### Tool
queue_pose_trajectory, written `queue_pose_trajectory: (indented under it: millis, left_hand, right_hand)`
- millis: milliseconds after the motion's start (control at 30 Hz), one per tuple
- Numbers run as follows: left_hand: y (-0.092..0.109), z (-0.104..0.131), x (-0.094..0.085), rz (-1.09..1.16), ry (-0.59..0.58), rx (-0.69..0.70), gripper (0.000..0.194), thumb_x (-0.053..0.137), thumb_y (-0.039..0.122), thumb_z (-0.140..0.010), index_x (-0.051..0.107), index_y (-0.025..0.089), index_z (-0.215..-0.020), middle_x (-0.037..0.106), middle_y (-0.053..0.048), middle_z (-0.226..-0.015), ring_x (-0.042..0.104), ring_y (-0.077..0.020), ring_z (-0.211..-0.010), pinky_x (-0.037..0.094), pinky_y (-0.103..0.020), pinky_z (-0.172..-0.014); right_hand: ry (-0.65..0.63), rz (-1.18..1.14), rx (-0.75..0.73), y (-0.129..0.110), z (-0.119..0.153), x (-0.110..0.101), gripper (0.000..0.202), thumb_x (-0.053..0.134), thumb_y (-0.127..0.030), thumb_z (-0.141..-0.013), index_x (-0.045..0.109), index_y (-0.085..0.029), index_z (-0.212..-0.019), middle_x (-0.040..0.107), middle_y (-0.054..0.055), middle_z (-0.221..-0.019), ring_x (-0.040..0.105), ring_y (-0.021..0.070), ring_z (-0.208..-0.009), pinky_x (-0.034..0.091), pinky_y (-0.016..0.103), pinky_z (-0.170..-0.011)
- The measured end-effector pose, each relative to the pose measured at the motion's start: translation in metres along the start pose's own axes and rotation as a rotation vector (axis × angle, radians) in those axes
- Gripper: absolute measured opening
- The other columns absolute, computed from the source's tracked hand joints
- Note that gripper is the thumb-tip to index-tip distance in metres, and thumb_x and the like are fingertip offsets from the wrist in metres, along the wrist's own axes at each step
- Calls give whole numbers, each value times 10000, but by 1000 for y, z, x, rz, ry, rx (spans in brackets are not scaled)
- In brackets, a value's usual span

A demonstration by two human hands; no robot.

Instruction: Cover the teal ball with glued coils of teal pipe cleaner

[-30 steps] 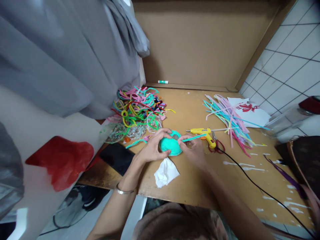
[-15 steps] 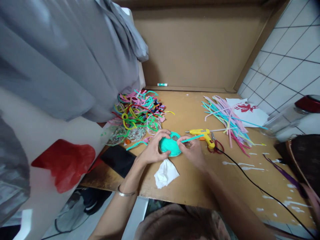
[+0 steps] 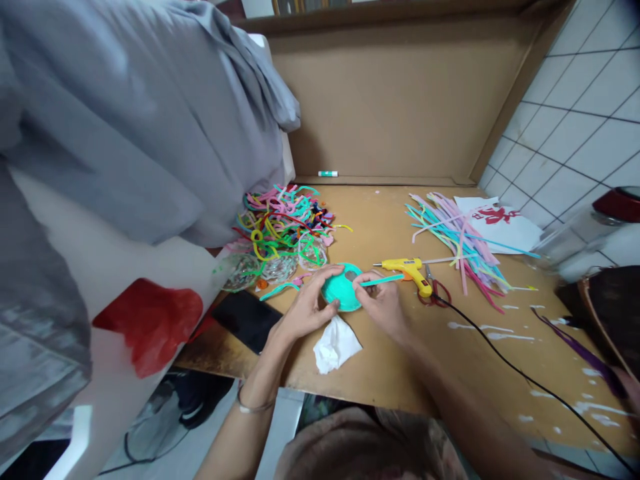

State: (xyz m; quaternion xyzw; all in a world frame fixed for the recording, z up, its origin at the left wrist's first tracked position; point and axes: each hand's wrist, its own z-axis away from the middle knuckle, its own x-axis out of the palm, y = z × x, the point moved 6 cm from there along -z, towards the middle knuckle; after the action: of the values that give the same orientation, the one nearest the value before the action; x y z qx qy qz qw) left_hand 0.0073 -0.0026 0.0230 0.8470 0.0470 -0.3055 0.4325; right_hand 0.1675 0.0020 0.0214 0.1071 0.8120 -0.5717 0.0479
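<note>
Moderate, cool indoor light, source out of frame. Soft shadow on the brown panel [image 3: 400,107], left side; pale sheen on grey cloth [image 3: 150,127], upper left. Table [image 3: 380,233] evenly lit at center, duller toward bottom. Fine texture smeared on teal disc [image 3: 341,291]. Wide-angle stretch at edges, clear bottle [image 3: 570,233] soft, upper-right corner dark.

Tissue [image 3: 334,347] before disc [image 3: 341,293], glue gun [image 3: 409,265] right

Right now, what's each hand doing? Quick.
Left hand: closed on the edge of the turquoise disc.
Right hand: pinching a turquoise strip at the disc.
</note>
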Motion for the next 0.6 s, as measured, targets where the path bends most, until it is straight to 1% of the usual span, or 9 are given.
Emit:
queue_pose_trajectory:
  millis: [67, 167, 233, 333, 433, 600]
  left_hand:
    - [-2, 2, 2, -1, 14, 4, 602, 644, 258, -846, 398, 236, -1394, 493, -147, -1461, 439, -326, -1391, 347, -553, -1161]
    - [-4, 4, 5, 0, 52, 39, 610, 720, 322, -818, 436, 244, -1351, 516, -150, -1427, 452, -333, -1382, 354, -566, -1155]
    - [-7, 4, 6, -16, 84, 48, 591, 742, 356, -808, 465, 241, -1318, 522, -151, -1406, 450, -333, -1383, 364, -565, -1148]
    - [-11, 6, 5, -49, 116, 35, 635, 760, 394, -792, 462, 225, -1326, 513, -159, -1394, 450, -335, -1379, 382, -550, -1136]
    - [-11, 7, 4, -68, 117, 48, 664, 762, 415, -786, 457, 221, -1343, 513, -159, -1383, 464, -337, -1361, 395, -539, -1127]
    - [-10, 5, 4, -104, 96, 80, 630, 740, 417, -810, 470, 227, -1346, 501, -161, -1390, 466, -334, -1357, 411, -527, -1120]
  right_hand:
    - [28, 14, -11, 1, 1, 1, 118, 546, -299, -707, 609, -218, -650, 619, 5, -652, 518, 132, -574, 404, 249, -528]
    - [53, 40, -12, 4, 3, 2, 123, 550, -299, -728, 625, -213, -683, 632, 16, -686, 531, 138, -599, 412, 252, -543]
    - [57, 56, -15, 4, 4, 3, 125, 550, -294, -744, 628, -211, -693, 639, 21, -707, 543, 143, -621, 420, 254, -554]
    - [51, 79, -35, 2, 6, 3, 131, 551, -291, -762, 627, -211, -692, 632, 19, -713, 540, 140, -621, 424, 258, -566]
    - [51, 93, -47, -2, 7, 3, 133, 552, -285, -764, 619, -211, -677, 617, 15, -705, 528, 136, -610, 420, 261, -570]
    - [45, 96, -40, -3, 6, 4, 123, 550, -277, -760, 615, -216, -674, 608, 15, -704, 531, 141, -622, 410, 259, -563]
